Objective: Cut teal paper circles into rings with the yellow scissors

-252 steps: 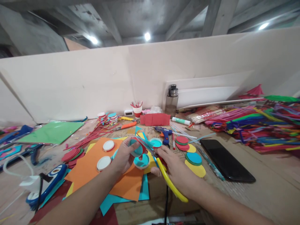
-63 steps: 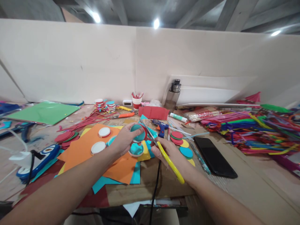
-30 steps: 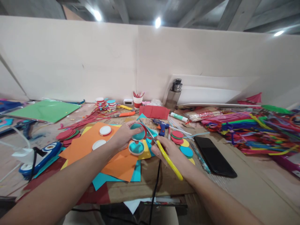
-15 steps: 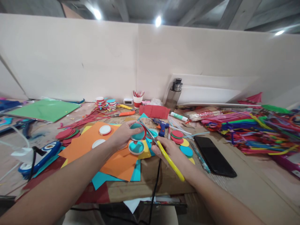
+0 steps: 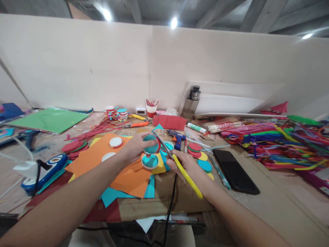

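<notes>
My left hand pinches a shallow round paper piece, teal inside with a red rim. Yellow-handled scissors are gripped in my right hand, and their metal blades lie at the right edge of the round piece. Whether the blades touch it I cannot tell. Just below sits another white-rimmed round piece with teal inside, and a similar teal one is partly hidden behind the blades. Orange paper sheets spread under my left forearm, with white round lids on them.
A blue glue gun and stacked coloured paper discs lie right of my hands. Beyond are a black phone and heaped pipe cleaners. A bottle and a cup of red sticks stand at the back.
</notes>
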Demonstrator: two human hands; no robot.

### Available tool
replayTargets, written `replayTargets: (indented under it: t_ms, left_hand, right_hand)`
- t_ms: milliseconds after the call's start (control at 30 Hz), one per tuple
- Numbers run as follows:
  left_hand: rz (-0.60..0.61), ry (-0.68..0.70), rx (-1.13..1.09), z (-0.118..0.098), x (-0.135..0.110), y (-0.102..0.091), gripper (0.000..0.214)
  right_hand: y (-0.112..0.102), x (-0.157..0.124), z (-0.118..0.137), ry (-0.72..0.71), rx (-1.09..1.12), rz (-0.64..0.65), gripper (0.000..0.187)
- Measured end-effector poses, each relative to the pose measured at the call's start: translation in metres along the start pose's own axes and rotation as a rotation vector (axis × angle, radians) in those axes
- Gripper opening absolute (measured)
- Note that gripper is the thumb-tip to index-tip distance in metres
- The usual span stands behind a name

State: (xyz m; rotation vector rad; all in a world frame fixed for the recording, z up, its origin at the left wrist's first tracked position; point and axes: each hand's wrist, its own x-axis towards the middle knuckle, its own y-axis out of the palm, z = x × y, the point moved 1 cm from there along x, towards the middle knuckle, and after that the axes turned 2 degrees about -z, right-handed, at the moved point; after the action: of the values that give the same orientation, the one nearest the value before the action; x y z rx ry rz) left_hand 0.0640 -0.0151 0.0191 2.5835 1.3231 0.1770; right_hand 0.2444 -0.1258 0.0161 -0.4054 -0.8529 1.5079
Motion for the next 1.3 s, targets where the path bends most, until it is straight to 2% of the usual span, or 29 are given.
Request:
replayTargets:
  t_ms: [167,433,633,867,1033,1300]
  left_hand:
    - [0.001,-0.003,0.011,-0.001,0.001,-0.002,0.038]
    - [-0.092,0.019,-0.036,-0.003,0.000,0.000,0.034]
    - [-0.064,0.010,-0.088,-0.002,-0.002,0.007,0.031]
    - [-0.057,0.014,-0.006,0.001,0.000,0.001,0.033]
    - [-0.036,0.005,-0.002,0.000,-0.001,0.001,0.031]
    - [-0.076,0.018,-0.064,-0.002,-0.003,0.007,0.031]
  right_hand:
    - [0.000,0.001,0.001,0.011,-0.008,-0.001,0.043]
    - [-0.001,-0.001,-0.001,-0.046,-0.041,-0.061,0.037]
    - [-0.002,-0.003,0.003,-0.055,-0.056,-0.071,0.036]
    - [0.002,-0.002,-0.006,-0.052,-0.096,-0.064,0.033]
    - [0.000,-0.003,-0.003,-0.041,-0.086,-0.042,0.035]
    - [-0.002,-0.003,0.006,-0.063,-0.024,-0.040,0.036]
